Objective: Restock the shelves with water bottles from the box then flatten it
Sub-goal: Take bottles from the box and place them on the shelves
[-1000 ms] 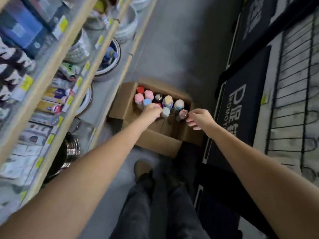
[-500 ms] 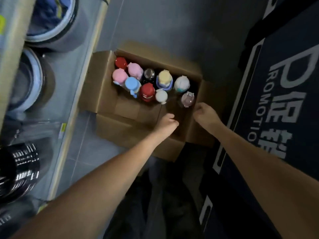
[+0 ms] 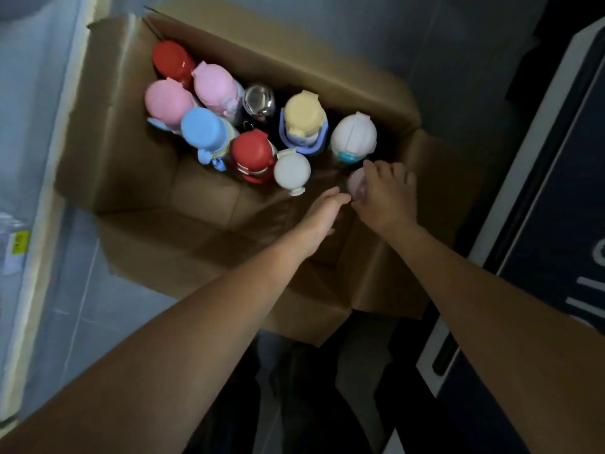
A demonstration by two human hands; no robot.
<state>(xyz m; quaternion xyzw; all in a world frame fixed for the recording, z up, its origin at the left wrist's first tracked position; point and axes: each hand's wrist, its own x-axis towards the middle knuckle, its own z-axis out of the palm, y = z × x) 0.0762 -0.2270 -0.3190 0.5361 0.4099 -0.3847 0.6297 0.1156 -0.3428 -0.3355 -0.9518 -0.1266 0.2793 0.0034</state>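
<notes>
1. The box (image 3: pixel 327 70) sits open on the floor beneath both hands, its flaps spread. It is not flattened, and I judge that step has to wait until it is emptied.
2. The shelf edge (image 3: pixel 49 204) runs well off to the left of the grip. It is blurred, and no bottle shows on it here.
3. Nine bottles (image 3: pixel 252 152) stand upright, packed beyond and to the left of the grip. The white-lidded bottle (image 3: pixel 353 136) is just past the fingertips. Most of the restocking looks undone.
4. The right hand (image 3: pixel 386 194) reaches down with its fingers curled over a lid, clamped on it.
5. The left hand (image 3: pixel 322 209) lies just left of the grip, touching the right hand. Its fingers are turned away, so I cannot tell whether it holds anything.
6. The pale pink bottle (image 3: pixel 357 185) is under the right palm, in the box's near right corner.
</notes>
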